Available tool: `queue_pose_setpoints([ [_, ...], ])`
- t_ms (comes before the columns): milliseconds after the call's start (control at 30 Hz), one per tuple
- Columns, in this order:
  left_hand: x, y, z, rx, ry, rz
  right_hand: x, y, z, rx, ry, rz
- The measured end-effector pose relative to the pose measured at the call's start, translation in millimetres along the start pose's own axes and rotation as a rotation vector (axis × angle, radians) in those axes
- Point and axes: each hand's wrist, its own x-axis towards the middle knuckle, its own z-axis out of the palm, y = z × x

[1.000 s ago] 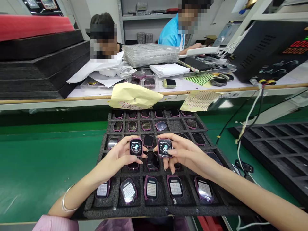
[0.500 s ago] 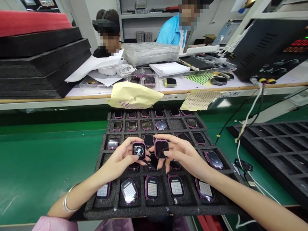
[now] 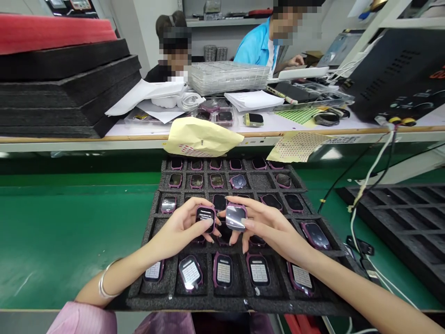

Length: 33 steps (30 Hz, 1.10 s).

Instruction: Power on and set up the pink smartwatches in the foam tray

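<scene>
In my left hand point(image 3: 190, 222) is a purple-rimmed smartwatch body point(image 3: 206, 216), its dark screen lit with white text and my thumb lying on the glass. My right hand point(image 3: 266, 222) grips a second strapless smartwatch body point(image 3: 235, 217), whose screen reflects bright light; the thumb rests at its right edge. Both hands hover side by side over a black foam tray point(image 3: 194, 301). Similar purple watch bodies sit in its compartments, and those in the nearest row, such as one watch point(image 3: 223, 270), show white grid-like screens. My hands cover some compartments in the middle.
A stack of black foam trays point(image 3: 69, 93) with a red top stands at left on the shelf. Clear plastic trays point(image 3: 227, 76) and papers lie behind. Another foam tray point(image 3: 410, 222), cables point(image 3: 354, 218) and a black instrument point(image 3: 392, 74) are at right. Two people sit opposite.
The left watch's screen has gone from a clock face to white text, with my thumb moved further over it. The right watch has tilted and now reflects light. The whole view has shifted slightly.
</scene>
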Motion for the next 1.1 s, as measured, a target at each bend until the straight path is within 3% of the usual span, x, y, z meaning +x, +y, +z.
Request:
queue_pose_setpoints([
  [333,-2.2,-2.4,-2.6,0.002,-0.038,0.027,-1.1,1.2,-3.5,-0.023,-0.011,-0.019],
  [633,-5.3,2.3,0.6,0.022,0.032,0.008,-1.5,-1.2,-4.2,-0.006,0.043,-0.029],
  [867,-8.0,2.0,1.8,0.073,-0.001,0.017,-2.9,0.8,-6.8,-0.01,0.05,-0.023],
  [967,-13.4,-0.5,-1.1,0.227,0.02,0.057,-3.1,0.8,-7.2,-0.008,0.059,-0.031],
  [1100,-27.9,-2.7,-20.3,0.72,0.17,0.075,-2.0,-0.4,-5.6,0.01,0.096,-0.029],
])
